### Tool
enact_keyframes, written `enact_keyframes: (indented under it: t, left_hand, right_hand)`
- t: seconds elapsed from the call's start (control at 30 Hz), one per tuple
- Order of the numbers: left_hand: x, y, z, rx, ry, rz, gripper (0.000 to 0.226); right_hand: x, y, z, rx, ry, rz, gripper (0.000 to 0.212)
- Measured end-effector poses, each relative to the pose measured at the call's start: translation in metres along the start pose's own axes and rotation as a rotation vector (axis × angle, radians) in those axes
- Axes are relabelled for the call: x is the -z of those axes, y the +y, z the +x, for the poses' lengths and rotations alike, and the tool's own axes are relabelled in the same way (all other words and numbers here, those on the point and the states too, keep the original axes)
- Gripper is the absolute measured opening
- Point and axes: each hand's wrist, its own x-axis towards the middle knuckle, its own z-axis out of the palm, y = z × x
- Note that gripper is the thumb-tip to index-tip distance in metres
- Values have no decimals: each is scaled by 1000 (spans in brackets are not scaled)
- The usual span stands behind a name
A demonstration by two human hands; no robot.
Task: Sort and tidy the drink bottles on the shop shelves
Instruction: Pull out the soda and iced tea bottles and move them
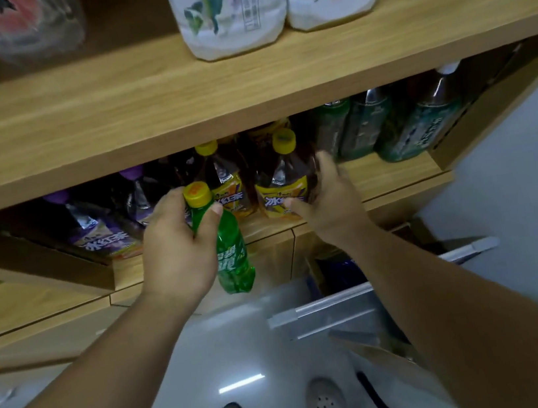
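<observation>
1. Head view: lower shelf (pixel 394 174) carries the big tea bottles. Two purple-capped bottles (pixel 98 227) sit at 9 o'clock, two yellow-capped ones show at centre, and about three green-labelled bottles (pixel 422 127) sit at 2 o'clock.
2. Front yellow-label tea bottle (pixel 284 189) looks full, likely heavy and stiff. The right hand (pixel 330 205) wraps its side, thumb on the label.
3. One green soda bottle (pixel 231 254) hangs off-shelf at 6 o'clock. It is probably light and slick; the left hand (pixel 177 251) clasps its neck.
</observation>
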Motion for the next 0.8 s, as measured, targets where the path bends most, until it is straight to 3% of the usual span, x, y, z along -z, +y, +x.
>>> enact_keyframes:
  t: [0.07, 0.17, 0.4, 0.57, 0.73, 0.8]
  left_hand:
    - [0, -2, 2, 5, -14, -27, 26]
    - [0, -8, 5, 12, -29, -76, 34]
    - [-2, -12, 12, 15, -72, -112, 38]
    - [2, -3, 9, 0, -115, -127, 31]
    - [20, 33, -3, -33, -119, -169, 29]
    - [31, 53, -11, -50, -120, -186, 26]
  right_hand:
    - [-18, 2, -2, -90, 44, 95, 87]
    - [-33, -4, 3, -194, 98, 197, 63]
    - [-36, 1, 33, -139, 82, 253, 46]
    - [-36, 4, 34, -140, 39, 256, 49]
    - [-9, -22, 1, -112, 57, 294, 75]
    - [14, -38, -25, -71, 9, 358, 71]
